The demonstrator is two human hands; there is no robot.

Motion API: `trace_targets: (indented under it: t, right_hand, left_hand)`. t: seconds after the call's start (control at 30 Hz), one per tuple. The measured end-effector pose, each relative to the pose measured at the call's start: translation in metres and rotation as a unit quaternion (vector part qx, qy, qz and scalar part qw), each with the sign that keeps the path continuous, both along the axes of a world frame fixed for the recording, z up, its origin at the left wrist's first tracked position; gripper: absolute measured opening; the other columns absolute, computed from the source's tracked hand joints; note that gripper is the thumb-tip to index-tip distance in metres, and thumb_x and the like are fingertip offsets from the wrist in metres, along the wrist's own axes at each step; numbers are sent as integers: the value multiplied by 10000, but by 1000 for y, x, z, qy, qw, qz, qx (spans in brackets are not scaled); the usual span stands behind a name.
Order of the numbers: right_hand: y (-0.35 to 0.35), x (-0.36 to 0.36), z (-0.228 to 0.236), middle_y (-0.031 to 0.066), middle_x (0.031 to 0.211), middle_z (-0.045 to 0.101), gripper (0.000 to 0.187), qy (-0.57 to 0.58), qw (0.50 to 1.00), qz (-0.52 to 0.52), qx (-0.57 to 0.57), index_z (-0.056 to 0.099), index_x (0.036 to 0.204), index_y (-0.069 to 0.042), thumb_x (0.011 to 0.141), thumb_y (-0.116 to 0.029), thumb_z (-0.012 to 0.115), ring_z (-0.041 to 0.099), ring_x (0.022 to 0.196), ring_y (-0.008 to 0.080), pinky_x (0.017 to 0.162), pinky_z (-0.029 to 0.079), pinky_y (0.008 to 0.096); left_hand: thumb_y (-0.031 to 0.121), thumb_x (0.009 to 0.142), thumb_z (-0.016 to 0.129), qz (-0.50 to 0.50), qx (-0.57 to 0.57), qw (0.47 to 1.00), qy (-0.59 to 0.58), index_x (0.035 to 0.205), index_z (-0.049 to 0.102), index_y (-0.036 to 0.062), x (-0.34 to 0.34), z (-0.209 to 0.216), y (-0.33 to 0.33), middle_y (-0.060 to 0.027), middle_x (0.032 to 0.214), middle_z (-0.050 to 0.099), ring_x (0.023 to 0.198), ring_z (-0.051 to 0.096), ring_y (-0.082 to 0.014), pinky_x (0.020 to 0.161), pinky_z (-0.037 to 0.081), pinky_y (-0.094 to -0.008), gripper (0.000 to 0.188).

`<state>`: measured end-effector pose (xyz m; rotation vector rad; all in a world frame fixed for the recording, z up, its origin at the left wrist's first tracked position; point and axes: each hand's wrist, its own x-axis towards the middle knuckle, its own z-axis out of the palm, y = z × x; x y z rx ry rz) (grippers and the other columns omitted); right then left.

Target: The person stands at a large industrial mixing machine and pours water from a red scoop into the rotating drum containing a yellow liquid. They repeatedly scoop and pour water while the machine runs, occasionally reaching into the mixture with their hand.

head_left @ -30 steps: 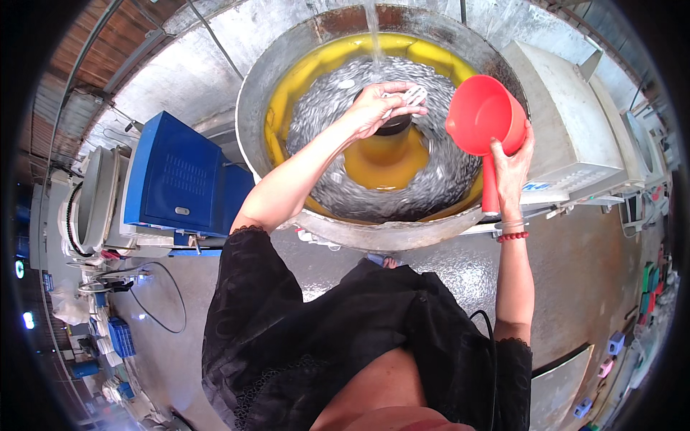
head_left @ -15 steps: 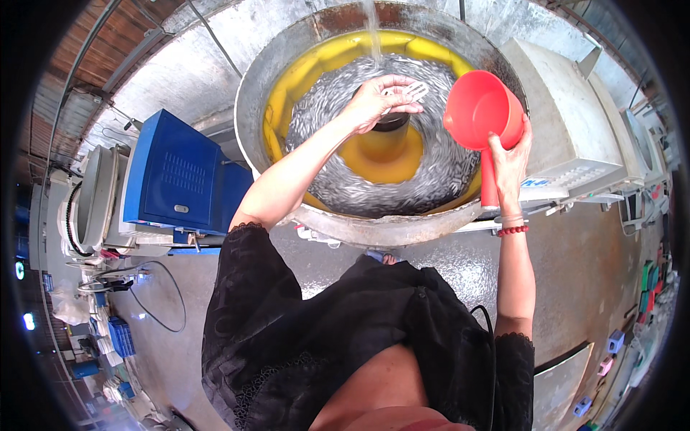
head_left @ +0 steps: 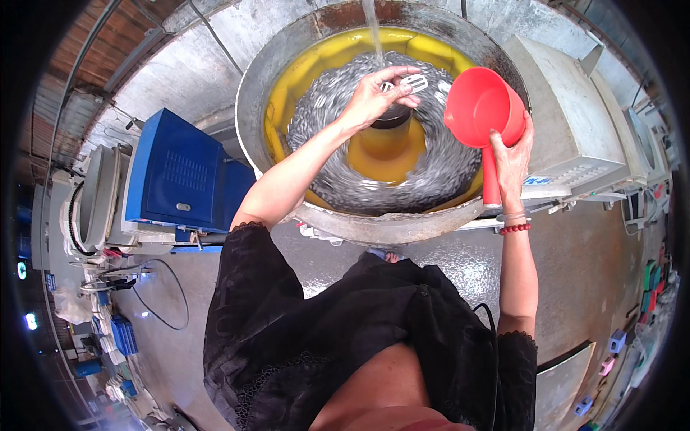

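In front of me stands a large round tub [head_left: 248, 108] with a yellow lining [head_left: 280, 93] and a yellow central post [head_left: 386, 147] with a dark top. Many small silvery metal pieces [head_left: 323, 169] lie in a ring around the post, blurred as if moving. Above the post, my left hand [head_left: 374, 99] pinches a slotted metal piece [head_left: 414, 83], with what looks like another one against its fingers. My right hand [head_left: 512, 154] is closed on a red dipper [head_left: 480, 108] at the tub's right side. Its mouth faces me, and its handle points down.
A stream of water [head_left: 372, 32] falls into the tub at the far side. To the left is a blue cabinet [head_left: 176, 172]; a grey machine housing [head_left: 568, 115] stands at the right. A dark cable [head_left: 185, 302] loops over the wet floor [head_left: 237, 316].
The slotted piece in my left hand has turned and shows its slots more plainly. The hand has shifted slightly. The ring of pieces looks different, and the dipper stays nearly in place.
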<state>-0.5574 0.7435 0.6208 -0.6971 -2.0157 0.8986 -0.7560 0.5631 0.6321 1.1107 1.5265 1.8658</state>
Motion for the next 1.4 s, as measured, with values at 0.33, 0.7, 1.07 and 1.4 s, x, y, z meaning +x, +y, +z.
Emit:
trace_targets:
  t: [0.33, 0.7, 1.07, 1.4]
  right_hand:
    - [0, 1, 0, 217, 1326, 352, 759, 13, 1000, 6, 4, 290, 1338, -17, 718, -235, 669, 339, 1245, 346, 1036, 279, 407]
    - [-1, 3, -1, 212, 1329, 347, 764, 6, 1000, -1, 4, 287, 1343, -32, 721, -259, 668, 336, 1247, 349, 1031, 286, 412]
    - [1, 3, -3, 209, 1329, 347, 760, 12, 1000, 12, 15, 281, 1346, -28, 727, -249, 662, 329, 1252, 347, 1039, 272, 408]
    - [-1, 3, 1, 209, 1327, 352, 761, 1, 1000, 3, 2, 290, 1346, -38, 717, -244, 667, 339, 1247, 347, 1032, 284, 410]
  left_hand:
    - [62, 933, 420, -62, 15, 998, 12, 1167, 442, 16, 3, -3, 0, -125, 1115, 471, 899, 614, -216, 817, 538, -327, 239]
    - [37, 933, 407, -78, 42, 995, -33, 1117, 474, 21, 1, -9, 2, -106, 1100, 470, 915, 607, -239, 822, 537, -347, 196]
    - [42, 899, 484, -162, 98, 899, -395, 1226, 394, 106, -9, -3, -3, -157, 939, 513, 781, 528, -185, 581, 450, -227, 345]
    - [258, 950, 439, -170, 29, 912, -371, 1160, 395, 171, 2, 9, -4, -59, 801, 387, 554, 356, -86, 374, 251, -148, 231]
